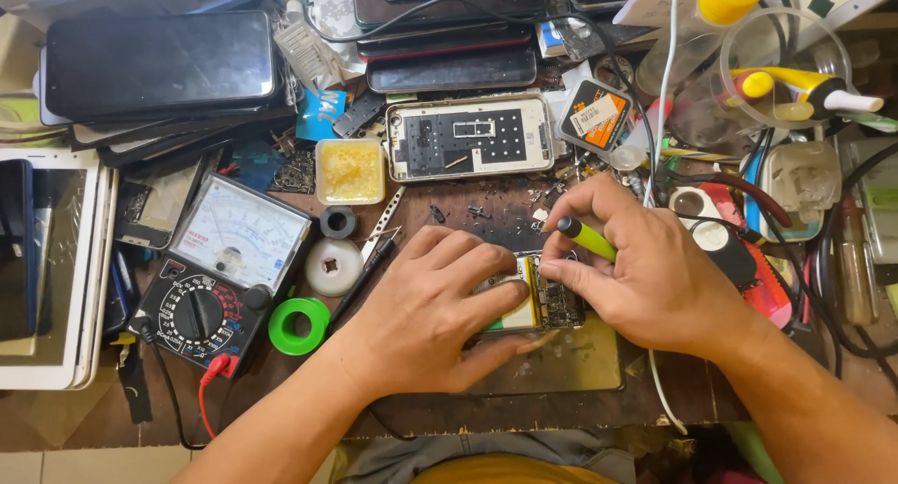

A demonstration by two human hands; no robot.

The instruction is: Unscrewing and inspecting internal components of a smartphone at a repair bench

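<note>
Both hands over the opened phone (535,302), mid-surface. Left hand (430,306) lies flat on it, fingers loosely spread, thumb along the near edge, pinning it down, not gripping. Right hand (645,269) is pinched shut around a yellow-green screwdriver (586,237), tip angled down toward the phone's exposed board.

Around them, big to small: wooden surface (580,404), cluttered. Stack of dark phones (159,68) far left. White tablet (51,269) at the left edge. Analog multimeter (220,278) left of the left hand, red lead plugged in. Stripped phone frame (470,136) just beyond the hands. Clear tub of yellowish stuff (350,171) beside that frame. Green tape roll (299,326) near the left wrist. White spool (334,266) above it, small black ring (338,222) above that.
</note>
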